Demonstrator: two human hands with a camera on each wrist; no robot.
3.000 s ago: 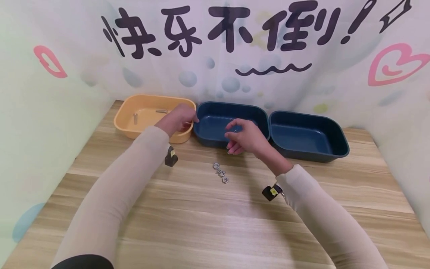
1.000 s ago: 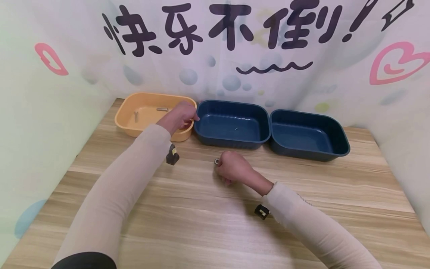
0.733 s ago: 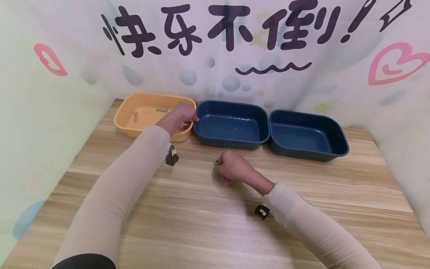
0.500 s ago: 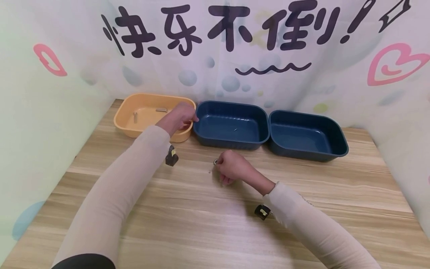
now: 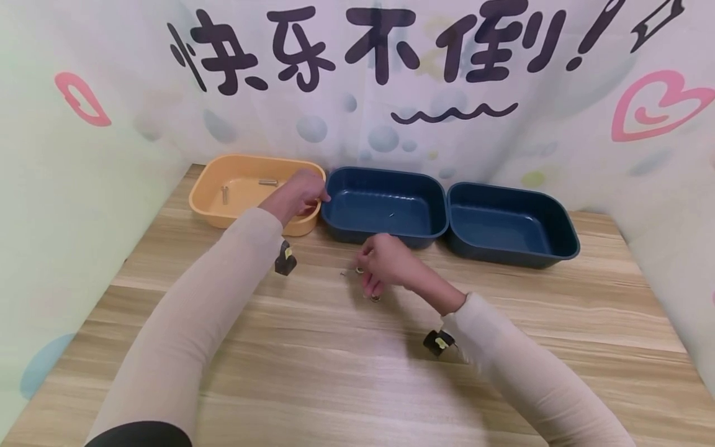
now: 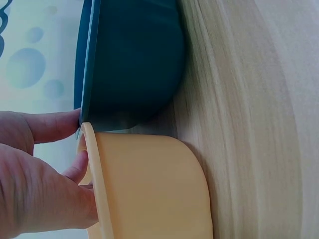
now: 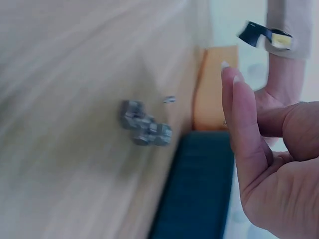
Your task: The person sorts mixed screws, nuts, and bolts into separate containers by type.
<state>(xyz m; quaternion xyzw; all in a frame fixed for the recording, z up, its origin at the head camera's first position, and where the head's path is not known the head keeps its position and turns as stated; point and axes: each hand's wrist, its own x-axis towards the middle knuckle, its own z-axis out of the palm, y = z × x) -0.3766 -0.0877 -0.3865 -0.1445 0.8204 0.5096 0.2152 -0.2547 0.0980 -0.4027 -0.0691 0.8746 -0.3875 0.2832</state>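
My left hand (image 5: 304, 189) grips the rim of the orange bin (image 6: 149, 184), with fingers inside it and another digit against the neighbouring blue bin's rim (image 6: 88, 64). My right hand (image 5: 388, 261) is over the table, just in front of the middle blue bin (image 5: 385, 214). Its thumb and forefinger pinch a tiny silver screw (image 7: 225, 123), mostly hidden behind the other fingers. Beneath it lie hex nuts (image 7: 132, 114) in a small cluster, partly covered by the hand in the head view. A small loose screw (image 7: 169, 99) lies apart from them.
Two long bolts (image 5: 268, 182) lie in the orange bin. A tiny screw (image 5: 391, 215) rests in the middle blue bin. The right blue bin (image 5: 511, 223) stands beside it, all three in a row against the printed backdrop (image 5: 357, 136).
My right hand went from over the middle blue bin down to the nuts, and now lifts slightly. A loose screw has shifted left on the table. My left hand stays put.
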